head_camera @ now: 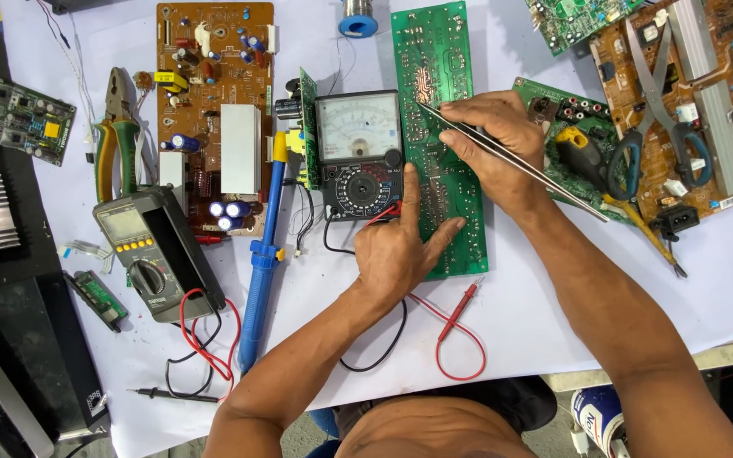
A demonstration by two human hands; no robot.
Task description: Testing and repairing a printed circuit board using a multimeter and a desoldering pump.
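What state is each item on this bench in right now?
Green circuit board: flat, solder side up, pinned by left hand.
Tweezers: gripped in right hand, tips on the board.
Analog multimeter: face up, leads plugged in.
Red probe: lying loose.
Digital multimeter: face up, display blank.
Blue desoldering pump: lying unused.
Pliers: closed, lying flat.
Scissors: slightly open on the brown board.

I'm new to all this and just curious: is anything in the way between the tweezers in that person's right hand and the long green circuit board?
Nothing visible blocks them. The right hand holds the tweezers with the tips right over the green circuit board, near its upper part. The left hand rests lower on the same board, clear of the tips.
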